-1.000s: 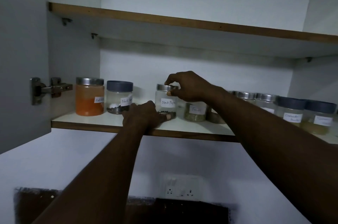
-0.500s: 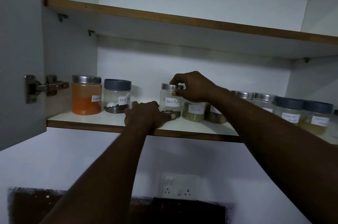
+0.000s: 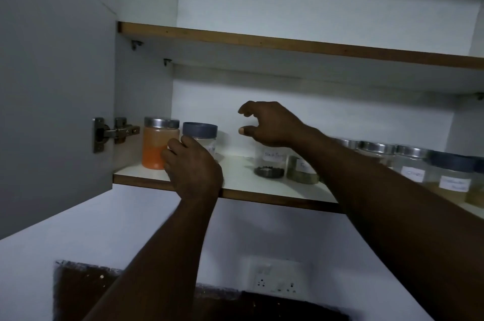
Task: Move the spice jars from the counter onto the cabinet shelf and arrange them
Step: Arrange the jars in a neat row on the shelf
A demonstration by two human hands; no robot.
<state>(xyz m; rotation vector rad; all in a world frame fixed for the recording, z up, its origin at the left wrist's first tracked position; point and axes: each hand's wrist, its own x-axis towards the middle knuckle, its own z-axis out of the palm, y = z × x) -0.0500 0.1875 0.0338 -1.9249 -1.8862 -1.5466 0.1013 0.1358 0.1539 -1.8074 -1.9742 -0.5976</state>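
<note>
Left hand [image 3: 193, 168] wraps the grey-lidded jar [image 3: 200, 130], right hand [image 3: 272, 124] hangs empty; we'd slide that jar gently, label forward.

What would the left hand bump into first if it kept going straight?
Most likely the grey-lid jar: the left hand points at it, fingers up against its front, beside the orange jar. Whether they grip it is unclear.
</note>
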